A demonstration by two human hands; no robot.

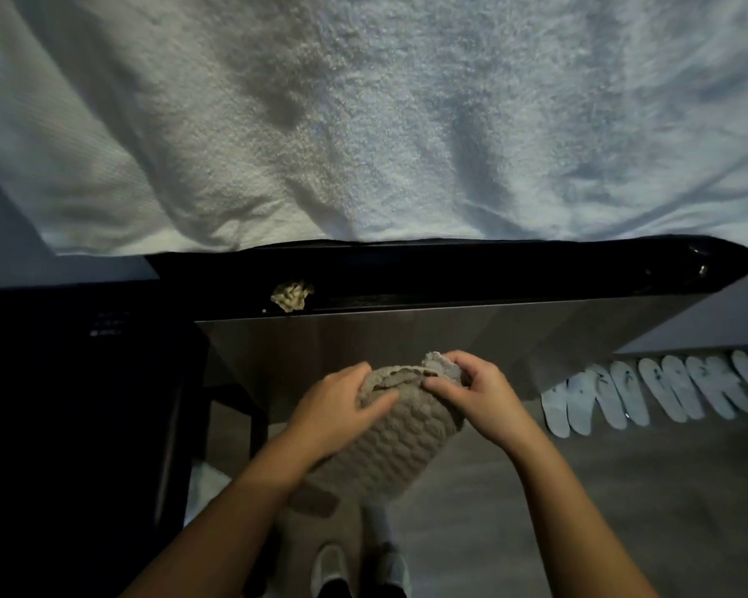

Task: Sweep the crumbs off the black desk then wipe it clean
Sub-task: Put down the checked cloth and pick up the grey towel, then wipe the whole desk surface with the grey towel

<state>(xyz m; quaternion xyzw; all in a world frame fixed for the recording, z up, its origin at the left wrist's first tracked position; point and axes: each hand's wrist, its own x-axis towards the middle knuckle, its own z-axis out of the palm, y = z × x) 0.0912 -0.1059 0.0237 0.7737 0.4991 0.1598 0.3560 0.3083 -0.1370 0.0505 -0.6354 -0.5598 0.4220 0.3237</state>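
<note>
White terry towel [407, 123] fills the whole top half, rumpled, its lower edge hanging over the far side of the black desk [493, 269]. Desk runs left to right as a dark strip; a brushed metal panel [385, 338] drops down from its near edge. Dark block [83, 403] at left, with a few small pale marks of print on it, too blurred to read. Grey floor [622, 489] below. Row of white slippers [666, 394] on the floor at right, lined up side by side against the wall. Grey-beige waffle-knit cloth [389, 442] held in the air in front of the metal panel, below desk level, bunched. Left hand [337, 407] clasps its left side, fingers curled over the fabric. Right hand [476, 390] pinches the top right edge, thumb and fingers closed on a fold. Feet in pale shoes [333, 567] at bottom centre. Crumpled beige wad [292, 295], probably paper or a tissue, sits on the desk left of centre. One tiny crumb [264, 311] just left of it, near the desk edge. No brand or label legible anywhere.
</note>
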